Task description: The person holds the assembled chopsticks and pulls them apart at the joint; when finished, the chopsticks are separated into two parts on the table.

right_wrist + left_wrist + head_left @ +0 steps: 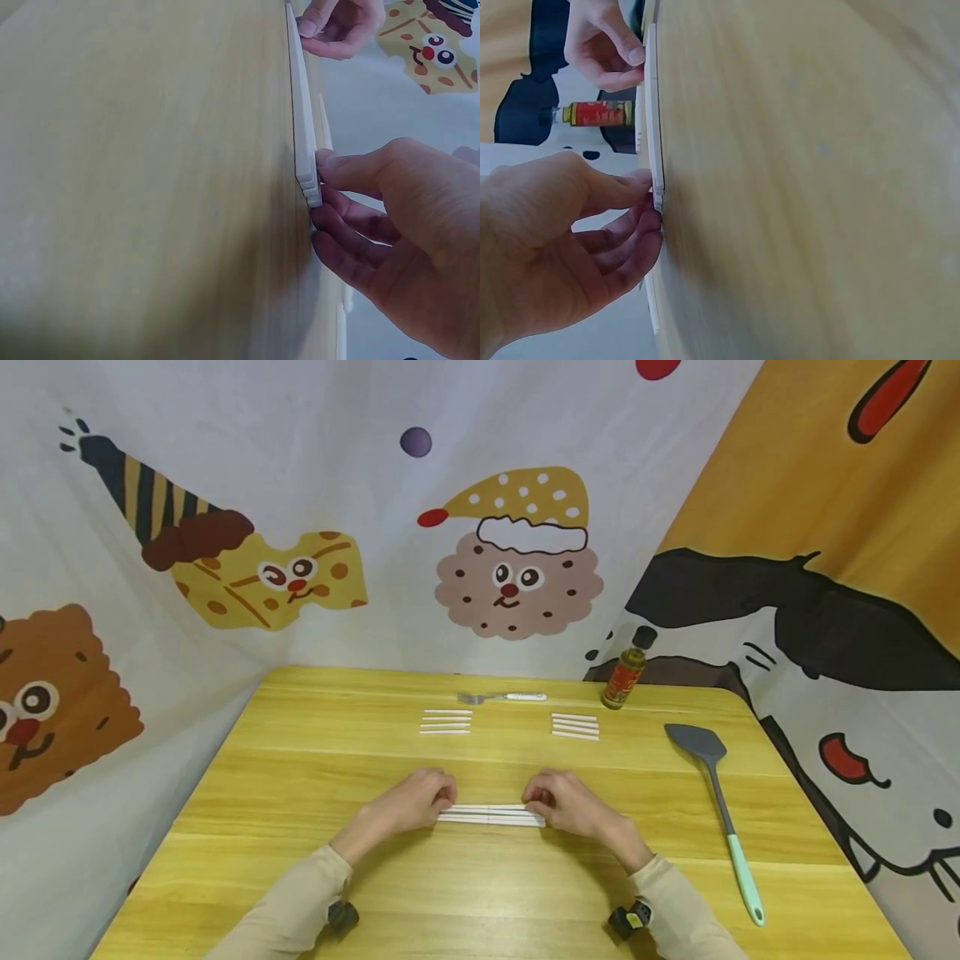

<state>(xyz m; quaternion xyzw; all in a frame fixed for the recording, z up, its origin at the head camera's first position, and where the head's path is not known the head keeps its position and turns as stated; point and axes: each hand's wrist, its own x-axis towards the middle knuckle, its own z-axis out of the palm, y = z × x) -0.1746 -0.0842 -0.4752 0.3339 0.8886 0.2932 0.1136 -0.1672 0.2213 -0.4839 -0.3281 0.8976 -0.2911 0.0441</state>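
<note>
On the left side of the wooden surface (pixel 487 893), the person's left hand (pixel 411 802) reaches in; its grip is closed, with thumb and fingers pinching the left ends of the near sticks (pixel 491 821). Beyond this hand, a little to the right, lies the far-left row (pixel 446 725), four white sticks with small gaps between them. In the middle, the near sticks run crosswise between the two hands, white and close together. A fine line crosses them about halfway, but I cannot tell whether they are short pieces set end to end, nor whether they are slightly lifted. Behind them, near the far edge, is the fork (pixel 508 697), its tines to the left. Next comes the right hand (pixel 566 797), whose grip is likewise clamped on the right ends of the near sticks. Beyond it is the far-right row (pixel 575 723), four more sticks. Then the bottle (pixel 626 672) stands upright, and last, the spatula (pixel 722 802) lies with its handle toward the person.

In my judgement, the step in hand is to make the near sticks straight and even. The next move seems to call for gentle, equal pressure from both sides, so that nothing slips or spreads.
</note>
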